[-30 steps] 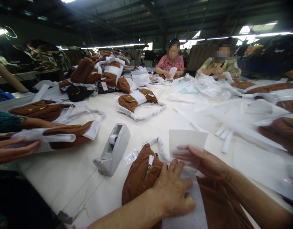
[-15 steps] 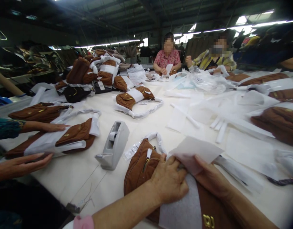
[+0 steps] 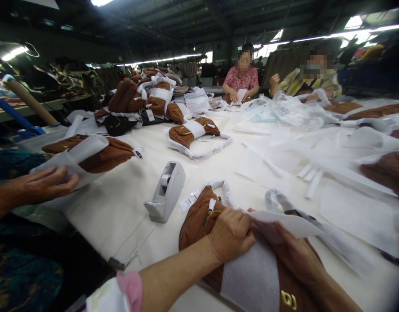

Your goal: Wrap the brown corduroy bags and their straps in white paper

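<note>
Gently, my half-curled left hand (image 3: 230, 234) presses the white foam sheet (image 3: 248, 277) evenly onto the brown canvas bag (image 3: 199, 227) just right of the tape dispenser (image 3: 165, 193); my right hand (image 3: 296, 255) lies under the sheet's edge, its grip hidden, so I cannot tell.

The left hand (image 3: 231, 234) presses on a brown canvas shoulder bag (image 3: 199, 221) at the edge of a white foam sheet (image 3: 251, 273). The right hand (image 3: 296, 258) lies under the sheet's raised corner, apparently pinching it, above a second brown bag (image 3: 303, 299). A grey tape dispenser (image 3: 165, 193) stands near them on the white tabletop (image 3: 105, 229).
</note>
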### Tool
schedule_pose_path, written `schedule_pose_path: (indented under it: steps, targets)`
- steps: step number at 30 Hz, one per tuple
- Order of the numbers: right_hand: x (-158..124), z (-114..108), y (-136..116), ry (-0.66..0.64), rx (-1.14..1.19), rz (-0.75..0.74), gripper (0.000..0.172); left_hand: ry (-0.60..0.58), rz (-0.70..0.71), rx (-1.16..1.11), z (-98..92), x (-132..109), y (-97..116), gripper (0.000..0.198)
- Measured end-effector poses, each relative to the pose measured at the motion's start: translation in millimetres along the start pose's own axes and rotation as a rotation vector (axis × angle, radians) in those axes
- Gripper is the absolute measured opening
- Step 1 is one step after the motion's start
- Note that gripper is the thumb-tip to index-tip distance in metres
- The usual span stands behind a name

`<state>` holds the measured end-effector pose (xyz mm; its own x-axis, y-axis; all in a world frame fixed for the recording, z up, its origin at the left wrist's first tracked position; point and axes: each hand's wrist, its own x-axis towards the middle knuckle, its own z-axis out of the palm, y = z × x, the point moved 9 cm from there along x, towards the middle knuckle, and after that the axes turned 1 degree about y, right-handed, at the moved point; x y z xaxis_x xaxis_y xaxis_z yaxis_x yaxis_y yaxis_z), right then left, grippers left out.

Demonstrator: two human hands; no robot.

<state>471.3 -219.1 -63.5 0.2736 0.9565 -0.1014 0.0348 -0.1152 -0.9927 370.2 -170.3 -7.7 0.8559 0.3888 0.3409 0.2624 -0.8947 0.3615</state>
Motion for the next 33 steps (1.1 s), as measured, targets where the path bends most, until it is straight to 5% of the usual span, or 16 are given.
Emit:
schedule_pose_path:
  steps: [7, 12, 17, 26, 33]
  targets:
    - [-19.2, 10.3, -7.8, -0.098, -0.111, 0.009, 0.034, -0.164, 0.062, 0.128, -12.0, -17.6, -11.8, 0.026]
    - [-34.8, 35.4, -29.2, -0.352, -0.342, -0.259, 0.030, -0.135, -0.022, 0.120, -6.6, -22.8, -21.0, 0.027]
    - [-41.4, 49.0, -33.0, -0.417, -0.385, -0.291, 0.028, -0.096, -0.156, 0.185, -5.9, -22.7, -29.5, 0.025]
    - [-85.4, 69.1, -37.8, -0.592, -0.945, -0.822, 0.054, -0.051, -0.135, 0.234, -10.2, -23.0, -29.4, 0.024]
    - [-115.9, 93.2, -42.6, -0.429, -1.304, -1.078, 0.046, -0.006, -0.119, 0.231, -8.9, -28.3, -28.6, 0.023]
